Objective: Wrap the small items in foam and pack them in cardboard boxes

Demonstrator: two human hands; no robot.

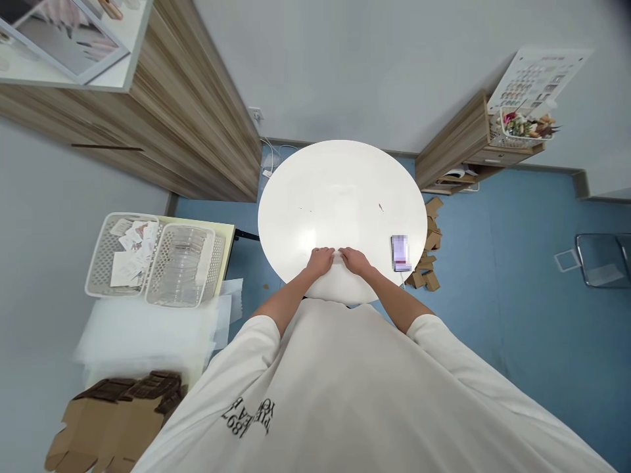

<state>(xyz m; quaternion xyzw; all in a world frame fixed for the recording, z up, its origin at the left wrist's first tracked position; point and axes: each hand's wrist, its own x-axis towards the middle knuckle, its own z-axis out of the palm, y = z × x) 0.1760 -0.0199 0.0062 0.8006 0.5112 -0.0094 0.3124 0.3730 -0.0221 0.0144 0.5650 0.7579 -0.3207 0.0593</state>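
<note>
Both of my hands rest close together over the near part of a round white table [340, 177]. My left hand [321, 261] has its fingers curled in, knuckles toward the middle. Mirroring it, my right hand [353, 260] is also closed, a small gap from the left. Something pale shows between the fingertips, too small and too close to the table's colour to name. To the right of my right hand lies a phone [400, 253] with its screen lit and a cable at its near end. A small dark reddish piece [380, 207] lies farther back on the tabletop.
At left, a side table bears a white basket with papers [98, 269], another with clear plastic pieces [160, 289], and flattened cardboard [98, 427]. Small cardboard boxes [430, 281] lie on the floor at right. A wooden cabinet [207, 118] and a wooden shelf unit [451, 144] flank the table.
</note>
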